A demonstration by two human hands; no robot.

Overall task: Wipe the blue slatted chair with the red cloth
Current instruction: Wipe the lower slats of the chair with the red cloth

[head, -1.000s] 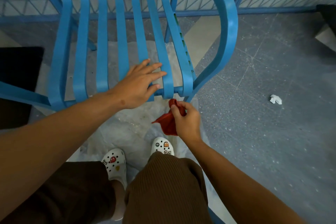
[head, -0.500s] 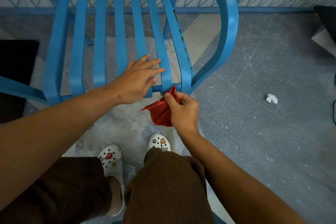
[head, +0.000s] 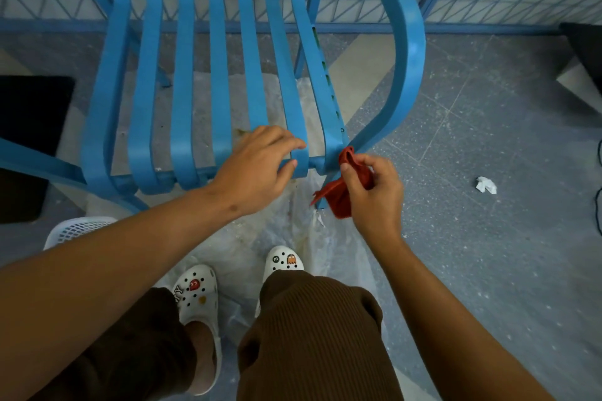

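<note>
The blue slatted chair (head: 182,101) fills the upper middle of the head view, its seat slats running toward me. My left hand (head: 260,166) rests on the front ends of the right-hand slats, fingers lying over them and thumb against the front edge. My right hand (head: 374,192) grips the bunched red cloth (head: 342,195) and holds its upper end against the chair's front right corner, where the seat meets the curved armrest (head: 407,52). Part of the cloth hangs down beside the front leg.
A clear plastic sheet (head: 247,244) covers the floor under the chair and my white clogs. A crumpled white paper (head: 486,185) lies on the grey floor at right. A white mesh basket (head: 78,229) sits at lower left, a black mat (head: 29,114) at left, a blue railing behind.
My right hand has brought the red cloth up and to the right, from below the seat's front edge to the front right corner. My left hand has stayed on the slats.
</note>
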